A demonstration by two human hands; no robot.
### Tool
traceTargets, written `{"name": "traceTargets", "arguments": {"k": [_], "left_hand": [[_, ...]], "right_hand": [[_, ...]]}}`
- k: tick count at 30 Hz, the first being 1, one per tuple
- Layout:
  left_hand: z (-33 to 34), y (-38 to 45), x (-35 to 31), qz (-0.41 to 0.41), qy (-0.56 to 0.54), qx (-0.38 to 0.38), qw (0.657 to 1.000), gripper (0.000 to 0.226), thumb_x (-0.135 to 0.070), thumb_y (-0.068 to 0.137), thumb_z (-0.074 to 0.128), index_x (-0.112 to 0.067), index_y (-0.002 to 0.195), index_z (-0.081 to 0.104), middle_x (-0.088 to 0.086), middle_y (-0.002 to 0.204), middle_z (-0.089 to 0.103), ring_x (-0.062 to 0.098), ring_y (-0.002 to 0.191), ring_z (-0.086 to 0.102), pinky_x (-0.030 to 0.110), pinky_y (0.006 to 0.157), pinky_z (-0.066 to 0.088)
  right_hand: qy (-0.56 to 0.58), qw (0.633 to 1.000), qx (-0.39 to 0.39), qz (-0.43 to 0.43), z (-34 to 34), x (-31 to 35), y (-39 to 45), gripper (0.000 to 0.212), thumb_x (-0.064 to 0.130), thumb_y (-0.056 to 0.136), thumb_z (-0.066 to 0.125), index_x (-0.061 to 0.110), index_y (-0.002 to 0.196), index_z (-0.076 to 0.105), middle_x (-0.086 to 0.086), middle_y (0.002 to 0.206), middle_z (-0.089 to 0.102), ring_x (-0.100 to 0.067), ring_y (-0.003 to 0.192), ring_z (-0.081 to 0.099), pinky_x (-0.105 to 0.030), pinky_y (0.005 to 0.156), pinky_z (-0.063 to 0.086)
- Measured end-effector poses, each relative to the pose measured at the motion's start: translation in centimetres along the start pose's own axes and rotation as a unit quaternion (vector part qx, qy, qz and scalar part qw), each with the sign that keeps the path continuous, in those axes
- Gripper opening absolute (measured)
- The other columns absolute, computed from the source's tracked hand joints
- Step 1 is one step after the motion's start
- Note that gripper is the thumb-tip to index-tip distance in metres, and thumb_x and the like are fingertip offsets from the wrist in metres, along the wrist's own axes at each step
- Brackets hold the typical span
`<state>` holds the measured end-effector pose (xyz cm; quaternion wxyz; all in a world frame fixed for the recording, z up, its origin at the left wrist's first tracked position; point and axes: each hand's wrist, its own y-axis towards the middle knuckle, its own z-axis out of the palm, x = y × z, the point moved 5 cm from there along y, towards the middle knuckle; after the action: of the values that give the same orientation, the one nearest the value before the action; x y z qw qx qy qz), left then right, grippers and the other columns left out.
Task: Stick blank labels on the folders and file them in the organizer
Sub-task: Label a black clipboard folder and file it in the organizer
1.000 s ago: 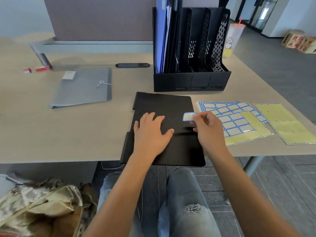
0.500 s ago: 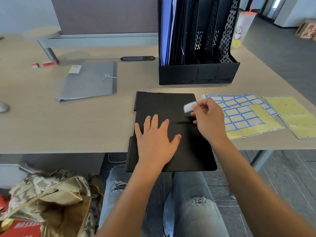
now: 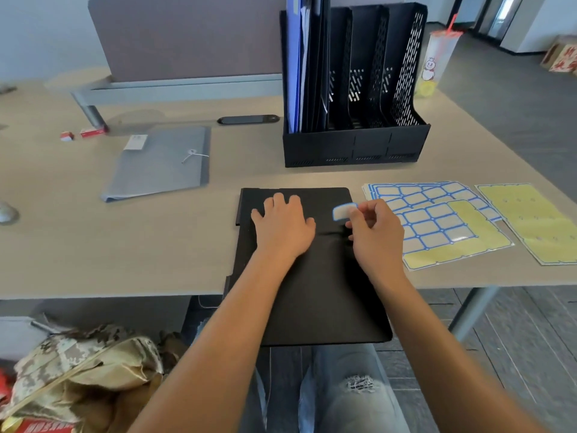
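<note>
right now the right hand (image 3: 376, 232) fingers pinch a label (image 3: 342, 211) above the black folder (image 3: 315, 276); left hand (image 3: 282, 226) lies flat.

Bare forearms, no sleeves; blue jeans (image 3: 337, 398), apparently ripped at right knee.

I can't read any text from here. The drink cup (image 3: 435, 59) shows only a cartoon figure, and the red characters on the boxes (image 3: 562, 57) are too blurred to read.
</note>
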<state>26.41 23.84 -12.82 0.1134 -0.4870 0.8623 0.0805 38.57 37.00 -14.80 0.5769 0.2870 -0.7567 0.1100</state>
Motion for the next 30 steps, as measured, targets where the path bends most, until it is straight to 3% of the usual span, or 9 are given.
{"name": "traceTargets", "arguments": {"k": [5,16,21,25,27,30], "left_hand": [[1.3,4.3,-0.3,0.043,0.009,0.004,0.999,0.058,-0.054,0.099,0.045,-0.020,0.147,0.043,0.008,0.150,0.042,0.027,0.143,0.034,0.062,0.119,0.016],[0.8,7.1,-0.5,0.038,0.044,-0.094,0.994,0.059,-0.066,0.093,0.042,-0.016,0.119,0.060,0.009,0.124,0.051,0.030,0.119,0.048,0.050,0.104,0.038],[-1.7,7.4,-1.0,0.043,-0.033,-0.140,0.989,0.048,-0.066,0.090,0.053,-0.022,0.109,0.062,0.001,0.107,0.063,0.024,0.106,0.060,0.051,0.104,0.034],[-5.1,6.6,-2.4,0.051,-0.070,-0.164,0.983,0.039,-0.065,0.088,0.059,-0.028,0.102,0.062,-0.007,0.091,0.063,0.023,0.099,0.062,0.051,0.104,0.035],[-7.1,5.7,-3.5,0.068,-0.077,-0.197,0.975,0.037,-0.064,0.087,0.061,-0.029,0.100,0.062,-0.010,0.088,0.060,0.022,0.098,0.061,0.050,0.102,0.036],[-9.9,3.9,-5.1,0.095,-0.093,-0.249,0.959,0.035,-0.062,0.086,0.063,-0.028,0.095,0.060,-0.010,0.087,0.062,0.020,0.094,0.060,0.048,0.098,0.037]], "right_hand": [[0.013,1.000,-0.007,0.003,0.2,-0.8,0.5,0.006,0.034,0.098,0.064,0.033,0.092,0.062,0.011,0.088,0.072,-0.015,0.085,0.072,-0.050,0.083,0.062],[0.029,0.999,-0.032,0.007,0.2,-1.0,0.5,0.009,0.034,0.098,0.066,0.032,0.091,0.062,0.012,0.085,0.072,-0.010,0.085,0.071,-0.049,0.081,0.062],[0.068,0.995,-0.072,0.010,-1.0,-0.1,-0.1,0.008,0.032,0.100,0.066,0.033,0.094,0.061,0.017,0.096,0.067,-0.005,0.095,0.065,-0.036,0.086,0.057],[0.097,0.993,-0.062,0.005,-2.0,1.1,-0.6,0.008,0.031,0.100,0.066,0.033,0.095,0.061,0.018,0.119,0.064,-0.004,0.112,0.062,-0.027,0.093,0.049],[0.100,0.994,-0.036,0.009,-2.5,2.3,-0.5,0.009,0.031,0.101,0.064,0.030,0.094,0.061,0.014,0.119,0.069,-0.001,0.105,0.064,-0.026,0.087,0.049],[0.096,0.994,-0.032,-0.039,-3.5,4.6,-0.6,0.010,0.030,0.102,0.064,0.025,0.093,0.062,0.007,0.094,0.070,-0.011,0.084,0.063,-0.031,0.077,0.049]]}}
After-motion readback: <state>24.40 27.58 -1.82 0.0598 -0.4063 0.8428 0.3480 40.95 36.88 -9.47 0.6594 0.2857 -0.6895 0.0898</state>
